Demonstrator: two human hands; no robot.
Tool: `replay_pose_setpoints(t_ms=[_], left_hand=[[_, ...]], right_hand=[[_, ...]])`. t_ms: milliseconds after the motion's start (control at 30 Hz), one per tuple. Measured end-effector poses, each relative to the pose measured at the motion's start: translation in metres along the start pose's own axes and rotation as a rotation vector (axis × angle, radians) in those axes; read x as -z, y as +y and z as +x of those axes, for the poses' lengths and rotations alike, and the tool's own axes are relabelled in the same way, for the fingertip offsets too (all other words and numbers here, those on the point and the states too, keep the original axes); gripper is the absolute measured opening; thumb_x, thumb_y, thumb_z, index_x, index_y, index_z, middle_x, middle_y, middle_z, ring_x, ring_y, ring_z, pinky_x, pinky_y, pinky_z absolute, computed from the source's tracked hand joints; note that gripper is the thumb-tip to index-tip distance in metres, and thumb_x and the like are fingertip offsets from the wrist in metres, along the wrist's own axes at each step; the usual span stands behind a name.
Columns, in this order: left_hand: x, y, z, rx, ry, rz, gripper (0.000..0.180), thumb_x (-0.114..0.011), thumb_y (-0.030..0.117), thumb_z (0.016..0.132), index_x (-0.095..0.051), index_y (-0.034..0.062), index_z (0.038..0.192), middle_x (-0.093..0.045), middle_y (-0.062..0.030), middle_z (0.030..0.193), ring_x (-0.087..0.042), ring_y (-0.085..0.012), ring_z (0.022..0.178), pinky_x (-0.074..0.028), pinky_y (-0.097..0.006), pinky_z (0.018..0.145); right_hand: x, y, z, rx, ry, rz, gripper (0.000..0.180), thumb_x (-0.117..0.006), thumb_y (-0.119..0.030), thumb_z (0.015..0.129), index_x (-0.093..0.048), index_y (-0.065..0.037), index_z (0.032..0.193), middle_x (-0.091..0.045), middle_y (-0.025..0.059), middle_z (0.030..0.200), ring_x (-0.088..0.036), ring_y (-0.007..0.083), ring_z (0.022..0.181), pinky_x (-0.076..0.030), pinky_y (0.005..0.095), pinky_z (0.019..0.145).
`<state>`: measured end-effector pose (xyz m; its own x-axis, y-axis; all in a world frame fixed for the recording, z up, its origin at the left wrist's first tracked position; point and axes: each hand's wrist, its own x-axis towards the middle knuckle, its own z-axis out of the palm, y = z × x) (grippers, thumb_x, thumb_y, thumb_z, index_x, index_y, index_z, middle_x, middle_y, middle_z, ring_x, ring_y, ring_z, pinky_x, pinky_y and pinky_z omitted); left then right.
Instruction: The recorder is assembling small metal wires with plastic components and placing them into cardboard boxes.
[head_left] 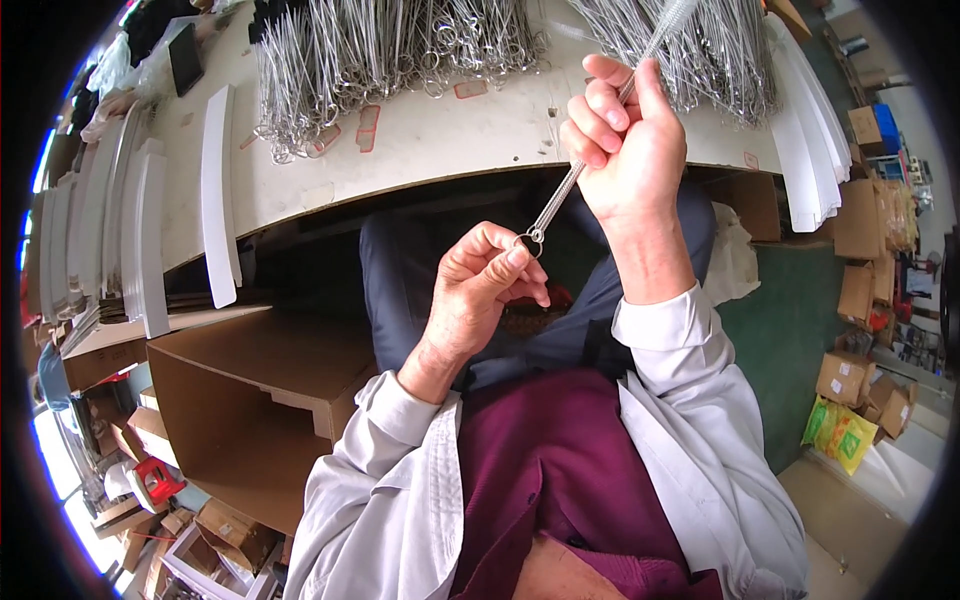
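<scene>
Between my two hands runs a slim bundle of wire-handled brushes, slanting up to the right. Its twisted metal stems end at the lower left in ring-shaped loops; pale bristles show at the upper end. My left hand pinches the loops between thumb and forefinger, its other fingers loosely curled. Higher up, my right hand has its fingers curled round the stems, palm turned up. How many brushes are in the bundle I cannot tell. Beyond my hands, heaps of similar looped metal stems lie on the white table.
Another heap of stems lies at the far right. White strips overhang the table's left edge, and more white strips hang at the right. An open cardboard box stands beside my left arm. Cartons line the right side.
</scene>
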<state>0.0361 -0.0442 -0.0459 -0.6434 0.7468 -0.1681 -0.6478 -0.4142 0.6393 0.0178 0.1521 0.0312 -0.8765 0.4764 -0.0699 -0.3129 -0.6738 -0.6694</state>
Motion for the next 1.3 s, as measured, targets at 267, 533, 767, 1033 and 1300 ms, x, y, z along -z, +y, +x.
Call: replay_pose_setpoints(t_ms=[267, 533, 767, 1033, 1300], left_hand=[[-0.011, 0.025, 0.006, -0.459, 0.019, 0.999, 0.037, -0.072, 0.006, 0.092, -0.063, -0.0022, 0.126, -0.067, -0.014, 0.122, -0.064, -0.024, 0.112, -0.05, -0.035, 0.1], [-0.011, 0.016, 0.013, -0.241, -0.031, 0.922, 0.017, -0.057, 0.01, 0.104, -0.065, -0.0029, 0.112, -0.071, -0.007, 0.084, -0.066, -0.0135, 0.079, -0.053, -0.028, 0.074], [0.015, 0.061, 0.014, -0.591, 0.241, 1.292, 0.005, -0.069, 0.006, 0.094, -0.072, 0.0024, 0.096, -0.072, -0.0167, 0.089, -0.073, -0.0295, 0.083, -0.057, -0.036, 0.074], [0.095, 0.177, 0.043, -0.671, 0.794, 1.905, 0.025, -0.078, 0.018, 0.084, -0.071, 0.0021, 0.103, -0.068, -0.014, 0.071, -0.067, -0.0314, 0.066, -0.052, -0.043, 0.065], [0.096, 0.19, 0.051, -0.56, 0.756, 1.734, 0.01, -0.073, 0.014, 0.084, -0.073, 0.0036, 0.084, -0.071, -0.016, 0.077, -0.07, -0.0347, 0.073, -0.056, -0.041, 0.072]], right_hand=[[0.007, 0.008, -0.01, 0.042, -0.073, -0.049, 0.054, -0.039, -0.044, 0.112, -0.067, 0.0, 0.1, -0.031, -0.0076, 0.06, -0.024, 0.0042, 0.048, -0.021, 0.0221, 0.041], [-0.002, 0.028, -0.016, -0.007, -0.084, -0.116, 0.05, -0.041, -0.042, 0.111, -0.065, 0.002, 0.107, -0.036, -0.0068, 0.065, -0.029, 0.0037, 0.051, -0.025, 0.0216, 0.043], [0.005, 0.031, -0.019, 0.031, -0.106, -0.25, 0.046, -0.046, -0.039, 0.11, -0.066, 0.001, 0.103, -0.036, -0.0073, 0.062, -0.029, 0.0026, 0.049, -0.024, 0.0214, 0.042], [0.011, 0.046, -0.009, -0.098, -0.084, -0.291, 0.047, -0.047, -0.04, 0.11, -0.067, 0.001, 0.101, -0.038, -0.0079, 0.063, -0.029, 0.0017, 0.048, -0.023, 0.0208, 0.041], [0.017, 0.054, -0.01, -0.171, -0.054, -0.388, 0.044, -0.045, -0.038, 0.111, -0.066, 0.0, 0.102, -0.037, -0.0084, 0.061, -0.026, 0.001, 0.047, -0.02, 0.0203, 0.04]])
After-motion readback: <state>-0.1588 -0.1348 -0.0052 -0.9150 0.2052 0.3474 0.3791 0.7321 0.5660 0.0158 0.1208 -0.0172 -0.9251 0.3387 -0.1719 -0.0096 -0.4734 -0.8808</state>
